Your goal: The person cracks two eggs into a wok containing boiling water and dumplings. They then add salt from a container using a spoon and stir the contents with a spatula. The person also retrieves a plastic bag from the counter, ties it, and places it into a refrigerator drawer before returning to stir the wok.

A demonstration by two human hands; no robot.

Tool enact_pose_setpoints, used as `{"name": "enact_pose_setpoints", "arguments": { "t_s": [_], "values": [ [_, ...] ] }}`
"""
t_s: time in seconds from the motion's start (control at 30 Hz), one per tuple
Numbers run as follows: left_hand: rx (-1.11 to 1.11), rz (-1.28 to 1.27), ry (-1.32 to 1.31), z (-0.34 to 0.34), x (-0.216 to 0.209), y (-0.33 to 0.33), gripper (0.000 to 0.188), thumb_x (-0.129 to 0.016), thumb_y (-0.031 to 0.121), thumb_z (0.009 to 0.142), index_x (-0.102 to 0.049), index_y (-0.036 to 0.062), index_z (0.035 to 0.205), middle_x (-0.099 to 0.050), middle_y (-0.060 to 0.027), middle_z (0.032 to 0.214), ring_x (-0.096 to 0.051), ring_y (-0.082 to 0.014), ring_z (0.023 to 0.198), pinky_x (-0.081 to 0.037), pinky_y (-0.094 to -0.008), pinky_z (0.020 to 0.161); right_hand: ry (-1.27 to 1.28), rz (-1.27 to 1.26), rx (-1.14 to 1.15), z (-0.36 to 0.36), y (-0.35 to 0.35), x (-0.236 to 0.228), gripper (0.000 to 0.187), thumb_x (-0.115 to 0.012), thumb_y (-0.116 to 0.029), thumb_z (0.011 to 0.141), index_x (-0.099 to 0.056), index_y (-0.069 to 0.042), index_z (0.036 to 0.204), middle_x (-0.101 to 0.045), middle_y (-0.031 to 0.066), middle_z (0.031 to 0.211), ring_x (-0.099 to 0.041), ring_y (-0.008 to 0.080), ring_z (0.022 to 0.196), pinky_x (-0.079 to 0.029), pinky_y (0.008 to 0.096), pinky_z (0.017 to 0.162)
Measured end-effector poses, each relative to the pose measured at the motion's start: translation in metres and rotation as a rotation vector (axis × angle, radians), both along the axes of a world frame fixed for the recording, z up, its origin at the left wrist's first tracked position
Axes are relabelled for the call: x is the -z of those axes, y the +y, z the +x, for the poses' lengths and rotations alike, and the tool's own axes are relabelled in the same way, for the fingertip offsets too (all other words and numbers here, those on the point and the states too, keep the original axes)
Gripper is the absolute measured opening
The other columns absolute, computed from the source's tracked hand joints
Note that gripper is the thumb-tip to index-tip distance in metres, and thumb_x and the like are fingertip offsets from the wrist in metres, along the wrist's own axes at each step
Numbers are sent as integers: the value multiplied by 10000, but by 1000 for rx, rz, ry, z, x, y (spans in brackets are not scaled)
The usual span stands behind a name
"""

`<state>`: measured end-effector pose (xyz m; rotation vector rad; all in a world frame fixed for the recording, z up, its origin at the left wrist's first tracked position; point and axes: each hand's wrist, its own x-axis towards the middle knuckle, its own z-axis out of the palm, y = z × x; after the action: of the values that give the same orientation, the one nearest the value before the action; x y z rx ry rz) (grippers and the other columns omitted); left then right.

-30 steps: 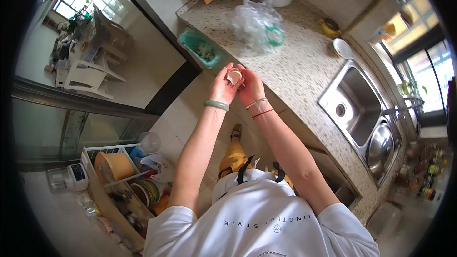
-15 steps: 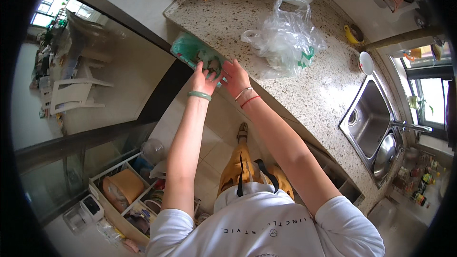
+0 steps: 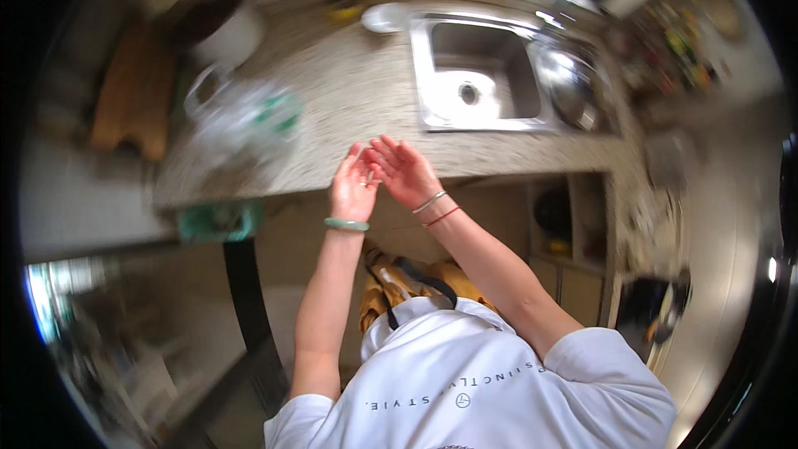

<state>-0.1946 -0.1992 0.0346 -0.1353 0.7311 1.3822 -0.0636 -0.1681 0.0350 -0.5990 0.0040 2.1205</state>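
Palms up and fingers stretched out, my left hand (image 3: 356,181) and my right hand (image 3: 405,170) come together at the front edge of the speckled countertop (image 3: 349,116). Their fingers touch or overlap in the middle, and I see nothing held in either. A green bangle (image 3: 346,224) circles my left wrist; a silver bracelet and a red string are on my right. Ahead and to the right lies the steel sink (image 3: 465,96). Off to the left, a green bin (image 3: 220,221) hangs at the counter's edge, its contents blurred.
A clear plastic bag (image 3: 249,120) with something inside lies on the counter at left, near a white pot-like appliance (image 3: 229,33) and a wooden board (image 3: 137,91). A small white bowl (image 3: 384,18) stands by the sink. A round metal lid or pan (image 3: 572,87) sits at the sink's right.
My view has swung right, so the sink now lies ahead. Both hands have left the green bin and turned palms up together by the counter edge.
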Motion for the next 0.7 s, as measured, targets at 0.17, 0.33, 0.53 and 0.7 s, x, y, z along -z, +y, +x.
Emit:
{"name": "enact_pose_setpoints", "arguments": {
  "t_s": [0.17, 0.33, 0.53, 0.7],
  "values": [
    [373, 78, -2, 193, -55, 18, 331, -428, 178, 938, -470, 100, 1257, -549, -58, 1129, -517, -158, 1011, -414, -328, 914, 5, 108, 404, 198, -31, -55, 349, -430, -277, 945, -524, -36, 1179, -575, 116, 1176, -544, 227, 1066, -405, 341, 925],
    [817, 171, -140, 391, -82, -21, 333, -454, 175, 927, -477, 101, 1250, -564, -73, 1156, -522, -186, 1033, -416, -337, 912, 22, 137, 836, 386, -127, -90, 317, -475, -252, 918, -565, -31, 1127, -594, 120, 1140, -548, 239, 1063, -424, 356, 921],
    [1192, 167, -111, 548, -98, -92, 334, -492, 161, 910, -488, 98, 1238, -540, -64, 1193, -522, -187, 1068, -423, -336, 917, -114, 90, 1314, 524, -245, -98, 264, -490, -216, 915, -585, -25, 1071, -601, 107, 1098, -560, 237, 1023, -453, 377, 903],
    [1379, 162, -55, 635, -98, -125, 354, -486, 161, 912, -458, 84, 1256, -544, -56, 1159, -527, -176, 1037, -436, -325, 889, -81, 13, 1569, 588, -300, -81, 218, -512, -196, 904, -596, -36, 1027, -612, 93, 1045, -572, 222, 967, -470, 373, 875]
  ]
}}
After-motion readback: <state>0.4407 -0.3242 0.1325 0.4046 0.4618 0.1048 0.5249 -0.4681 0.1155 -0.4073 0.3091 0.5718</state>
